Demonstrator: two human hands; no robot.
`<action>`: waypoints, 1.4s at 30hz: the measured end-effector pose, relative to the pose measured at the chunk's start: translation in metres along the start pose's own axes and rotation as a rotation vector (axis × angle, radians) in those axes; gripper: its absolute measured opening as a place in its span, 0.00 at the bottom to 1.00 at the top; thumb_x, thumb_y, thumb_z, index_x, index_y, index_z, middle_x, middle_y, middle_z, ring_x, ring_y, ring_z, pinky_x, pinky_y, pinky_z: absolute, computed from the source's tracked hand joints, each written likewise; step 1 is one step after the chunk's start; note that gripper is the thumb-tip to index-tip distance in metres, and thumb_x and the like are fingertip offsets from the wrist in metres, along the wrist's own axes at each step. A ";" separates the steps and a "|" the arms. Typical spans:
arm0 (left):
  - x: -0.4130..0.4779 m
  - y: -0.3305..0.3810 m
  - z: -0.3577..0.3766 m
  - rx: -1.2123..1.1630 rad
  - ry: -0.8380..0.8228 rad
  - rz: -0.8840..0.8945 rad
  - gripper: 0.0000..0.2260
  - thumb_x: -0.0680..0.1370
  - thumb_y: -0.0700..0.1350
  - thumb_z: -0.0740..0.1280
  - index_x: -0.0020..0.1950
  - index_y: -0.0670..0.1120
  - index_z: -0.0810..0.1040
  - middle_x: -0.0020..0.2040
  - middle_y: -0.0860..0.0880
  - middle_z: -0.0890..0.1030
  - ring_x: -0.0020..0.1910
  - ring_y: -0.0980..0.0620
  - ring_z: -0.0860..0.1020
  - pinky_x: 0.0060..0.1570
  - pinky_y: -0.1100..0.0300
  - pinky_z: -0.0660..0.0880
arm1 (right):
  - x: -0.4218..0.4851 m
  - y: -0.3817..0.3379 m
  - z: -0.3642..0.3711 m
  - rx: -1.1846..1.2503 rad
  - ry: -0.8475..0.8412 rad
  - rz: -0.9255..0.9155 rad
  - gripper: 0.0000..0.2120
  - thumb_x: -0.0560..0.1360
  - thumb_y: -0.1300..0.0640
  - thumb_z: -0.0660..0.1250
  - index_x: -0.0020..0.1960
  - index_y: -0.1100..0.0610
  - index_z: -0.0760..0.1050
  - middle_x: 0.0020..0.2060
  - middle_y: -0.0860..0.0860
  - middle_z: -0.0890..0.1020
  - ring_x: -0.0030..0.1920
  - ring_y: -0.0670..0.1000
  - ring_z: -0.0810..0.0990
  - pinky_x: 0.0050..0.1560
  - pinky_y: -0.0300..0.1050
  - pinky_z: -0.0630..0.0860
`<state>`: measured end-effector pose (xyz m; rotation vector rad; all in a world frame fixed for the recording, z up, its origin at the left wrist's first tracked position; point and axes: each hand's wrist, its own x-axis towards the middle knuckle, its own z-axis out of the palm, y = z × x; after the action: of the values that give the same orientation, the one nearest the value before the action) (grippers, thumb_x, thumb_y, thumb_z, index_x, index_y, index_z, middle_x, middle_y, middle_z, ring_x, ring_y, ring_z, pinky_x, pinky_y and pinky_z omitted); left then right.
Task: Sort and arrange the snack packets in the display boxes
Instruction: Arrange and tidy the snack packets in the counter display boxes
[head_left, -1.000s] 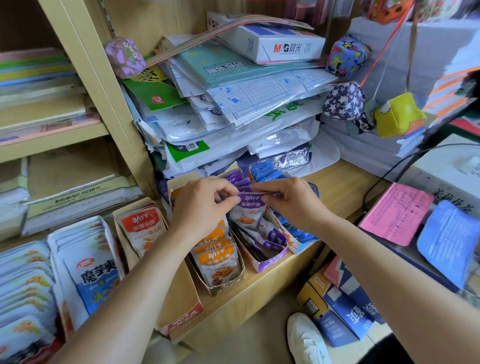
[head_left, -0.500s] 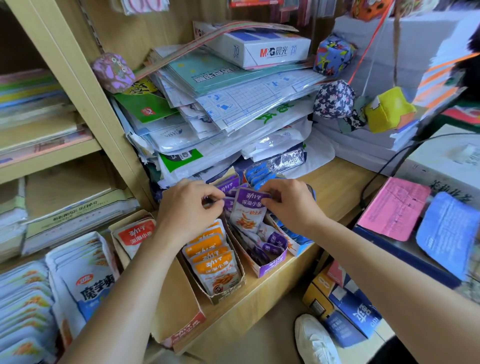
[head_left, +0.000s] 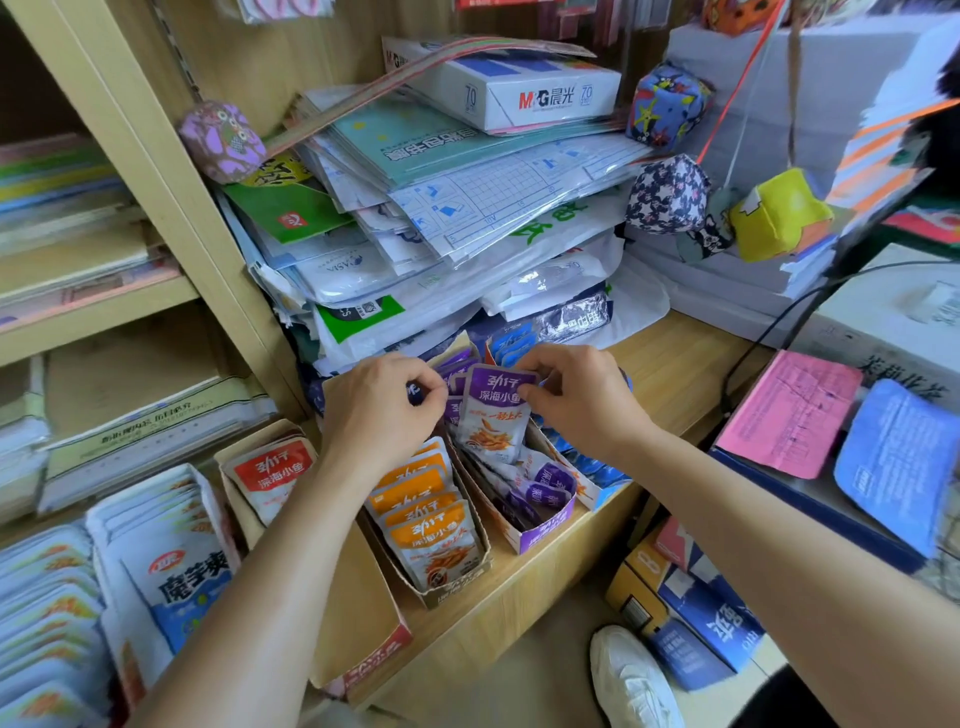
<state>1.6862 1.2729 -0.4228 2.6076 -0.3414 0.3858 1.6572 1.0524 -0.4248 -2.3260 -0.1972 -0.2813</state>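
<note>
Firstly, surface: pale wooden counter (head_left: 675, 358) at centre frame. Wooden shelving (head_left: 156, 171) stands at upper left, and behind the counter is a slumped pile of sleeved stationery (head_left: 441, 208) with one white carton (head_left: 519, 88) on top.

Cloth bags, four: purple (head_left: 223, 140) at upper left, and starred blue (head_left: 667, 106), starred dark (head_left: 667, 195) and yellow (head_left: 779, 213) at upper right.

Display boxes, four, side by side along the counter's front:
- red box (head_left: 358, 597), holding one red packet (head_left: 272, 475);
- orange box (head_left: 457, 582), holding at least four orange packets (head_left: 436, 540) in a row;
- purple box (head_left: 545, 530), holding loose purple packets (head_left: 540, 483);
- blue box (head_left: 597, 488), rightmost.

My right hand (head_left: 582, 402) pinches the top corner of one purple packet (head_left: 493, 415), held upright above the purple box. My left hand (head_left: 382, 410) is just beside it, fingers curled, thumb to forefinger on something dark. Whether that is a packet I cannot tell.

Floor, lower right: one white shoe (head_left: 634, 680).
</note>
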 end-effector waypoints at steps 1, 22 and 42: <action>0.000 0.000 -0.004 -0.018 -0.038 -0.009 0.03 0.77 0.52 0.71 0.45 0.56 0.84 0.46 0.59 0.82 0.46 0.57 0.79 0.38 0.61 0.73 | 0.000 0.000 0.001 -0.002 -0.010 -0.009 0.05 0.77 0.62 0.70 0.51 0.56 0.82 0.34 0.37 0.77 0.34 0.35 0.77 0.34 0.27 0.70; 0.001 -0.005 -0.032 -0.536 0.323 0.025 0.04 0.80 0.41 0.70 0.51 0.48 0.77 0.45 0.55 0.81 0.42 0.61 0.82 0.40 0.68 0.78 | 0.001 0.009 0.008 0.051 -0.159 0.066 0.15 0.73 0.63 0.74 0.59 0.55 0.81 0.48 0.47 0.84 0.38 0.35 0.78 0.38 0.25 0.71; -0.008 0.006 -0.004 -0.220 -0.098 -0.033 0.29 0.68 0.51 0.81 0.67 0.58 0.75 0.49 0.57 0.84 0.51 0.58 0.80 0.51 0.58 0.76 | 0.000 -0.002 -0.014 0.408 0.184 0.226 0.05 0.76 0.64 0.73 0.48 0.62 0.77 0.39 0.56 0.85 0.33 0.54 0.85 0.34 0.49 0.82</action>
<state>1.6766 1.2707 -0.4195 2.4180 -0.3520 0.1968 1.6547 1.0435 -0.4142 -1.8855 0.0932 -0.3076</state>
